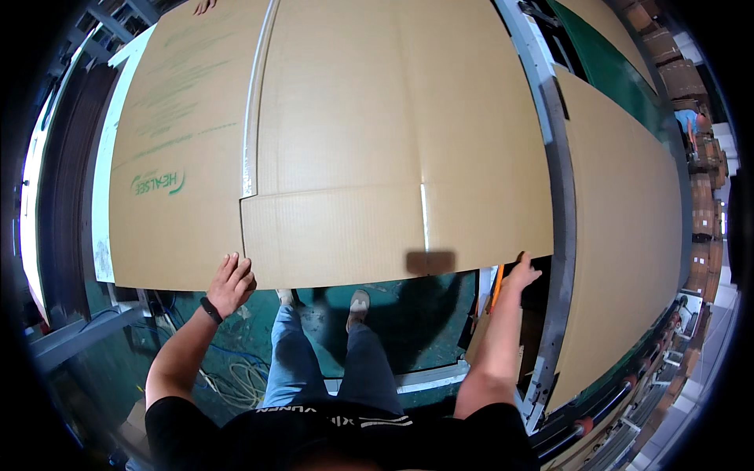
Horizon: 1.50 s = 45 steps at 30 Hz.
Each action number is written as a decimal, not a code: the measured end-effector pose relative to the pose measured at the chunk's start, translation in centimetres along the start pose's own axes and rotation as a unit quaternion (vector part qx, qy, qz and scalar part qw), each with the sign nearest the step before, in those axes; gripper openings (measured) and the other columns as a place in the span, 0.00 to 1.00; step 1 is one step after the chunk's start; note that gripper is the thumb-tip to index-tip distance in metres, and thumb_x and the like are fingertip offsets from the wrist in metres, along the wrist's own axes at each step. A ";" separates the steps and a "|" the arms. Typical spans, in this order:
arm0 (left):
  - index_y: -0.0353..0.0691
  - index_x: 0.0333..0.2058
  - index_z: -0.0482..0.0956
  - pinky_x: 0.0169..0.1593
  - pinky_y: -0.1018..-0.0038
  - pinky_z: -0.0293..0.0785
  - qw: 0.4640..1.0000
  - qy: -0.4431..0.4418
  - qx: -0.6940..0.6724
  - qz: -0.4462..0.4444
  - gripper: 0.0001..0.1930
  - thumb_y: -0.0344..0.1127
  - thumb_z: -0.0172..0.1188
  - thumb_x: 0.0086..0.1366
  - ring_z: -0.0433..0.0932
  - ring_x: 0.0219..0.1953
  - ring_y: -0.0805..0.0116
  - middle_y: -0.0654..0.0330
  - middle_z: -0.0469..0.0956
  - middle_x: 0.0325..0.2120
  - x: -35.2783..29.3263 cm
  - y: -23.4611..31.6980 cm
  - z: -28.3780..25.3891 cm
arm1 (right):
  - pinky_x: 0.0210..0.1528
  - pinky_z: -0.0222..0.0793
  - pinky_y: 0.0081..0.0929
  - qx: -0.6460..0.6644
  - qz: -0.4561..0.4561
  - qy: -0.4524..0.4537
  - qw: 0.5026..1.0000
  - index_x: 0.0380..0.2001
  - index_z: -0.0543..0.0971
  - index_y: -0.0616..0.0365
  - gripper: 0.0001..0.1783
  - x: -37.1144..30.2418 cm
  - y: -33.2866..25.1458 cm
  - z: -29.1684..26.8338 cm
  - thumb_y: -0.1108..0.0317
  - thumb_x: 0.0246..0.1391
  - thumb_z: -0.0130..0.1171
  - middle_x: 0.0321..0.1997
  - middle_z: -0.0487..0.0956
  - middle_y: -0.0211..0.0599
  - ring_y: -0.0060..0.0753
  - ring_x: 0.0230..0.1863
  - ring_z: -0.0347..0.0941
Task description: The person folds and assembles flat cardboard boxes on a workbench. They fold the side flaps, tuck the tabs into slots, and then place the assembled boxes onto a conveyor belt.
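A large brown cardboard sheet (338, 141) with crease lines lies flat in front of me. Along its left side runs a cardboard panel (177, 228) bearing green print and smears, parted from it by a narrow slot; whether the two are joined, I cannot tell. My left hand (229, 286), a dark band on its wrist, laps over the near edge by this slot, fingers close together on top and its underside hidden. At the near right corner, my right hand (521, 275) grips the sheet's edge, its index finger pointing outward.
A grey metal rail (559, 180) borders the sheet on the right, with another cardboard sheet (620, 228) beyond it. Someone else's hand (204, 6) rests at the far left edge. Coiled cables (239, 381) lie on the green floor near my feet. Stacked brown cardboard (701, 196) lines the far right.
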<state>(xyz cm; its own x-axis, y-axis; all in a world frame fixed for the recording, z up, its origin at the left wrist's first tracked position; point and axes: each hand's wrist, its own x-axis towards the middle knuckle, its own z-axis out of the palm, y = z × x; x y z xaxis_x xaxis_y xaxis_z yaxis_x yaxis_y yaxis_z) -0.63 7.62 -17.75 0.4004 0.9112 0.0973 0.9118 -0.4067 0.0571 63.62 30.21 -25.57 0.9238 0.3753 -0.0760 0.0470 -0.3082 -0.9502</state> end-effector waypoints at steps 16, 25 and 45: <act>0.35 0.42 0.72 0.63 0.42 0.58 0.999 -0.030 -0.039 -0.003 0.19 0.31 0.63 0.50 0.61 0.60 0.33 0.41 0.68 0.54 -5.5 -0.8 3.1 | 0.28 0.69 0.16 0.248 0.062 -0.278 0.926 0.43 0.72 0.55 0.21 -3.1 -13.8 -4.4 0.82 0.43 0.59 0.37 0.78 0.30 0.24 0.33 0.75; 0.35 0.45 0.72 0.65 0.42 0.55 0.999 -0.016 -0.018 0.038 0.25 0.36 0.64 0.48 0.61 0.61 0.33 0.43 0.68 0.55 -5.7 -2.2 3.7 | 0.50 0.68 0.25 0.156 -0.213 -0.359 0.895 0.48 0.71 0.66 0.24 -17.4 -26.5 -9.4 0.82 0.43 0.57 0.44 0.76 0.36 0.28 0.44 0.74; 0.33 0.43 0.73 0.60 0.41 0.61 0.994 0.055 -0.091 0.029 0.21 0.39 0.62 0.53 0.65 0.58 0.37 0.45 0.70 0.51 -5.4 -2.5 2.8 | 0.70 0.47 0.55 -0.138 -0.668 -0.556 0.474 0.53 0.71 0.64 0.24 -50.3 -5.4 -0.3 0.65 0.53 0.48 0.63 0.65 0.59 0.58 0.67 0.57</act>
<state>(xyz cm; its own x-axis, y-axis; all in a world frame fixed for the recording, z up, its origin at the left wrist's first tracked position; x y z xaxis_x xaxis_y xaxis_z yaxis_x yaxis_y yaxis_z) -4.83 3.90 -21.23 0.4300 0.8772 0.2137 0.8519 -0.4726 0.2257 17.07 12.72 -16.50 -0.7668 0.5777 0.2796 0.4975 0.8103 -0.3098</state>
